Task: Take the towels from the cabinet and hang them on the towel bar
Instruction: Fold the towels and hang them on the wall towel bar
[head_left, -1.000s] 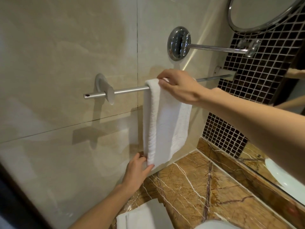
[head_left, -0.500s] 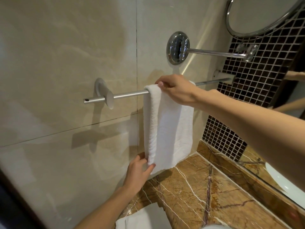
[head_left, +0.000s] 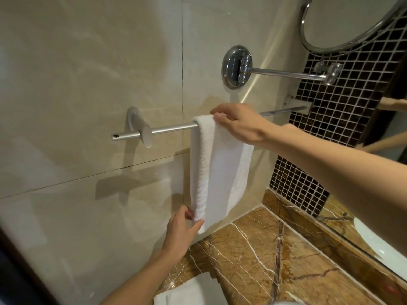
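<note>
Both hands were on the towel. Right hand sat at the top, fingers curled over the fold where the cloth crossed the towel bar, thumb and fingertips pinching the left part of that fold. Left hand reached up from below and pinched the bottom left corner, thumb in front, fingers behind the cloth. White towel was draped over the bar, folded lengthwise, hanging roughly straight down, with its thick folded edge on the left. Lower end hung just above the counter, close to the wall; could not tell if it touched either. Bar was a plain metal rod fixed to the beige tiled wall by a round bracket near its left end, and its short stub end stuck out past the bracket. Right end met a second mount by the dark mosaic tiles. Towel hung about midway along the bar. Second towel, white and folded, lay on the brown marble counter at the bottom edge, partly cut off, below the left forearm. Chrome arm ran from a round wall plate above the bar toward a round mirror at the top right.
</note>
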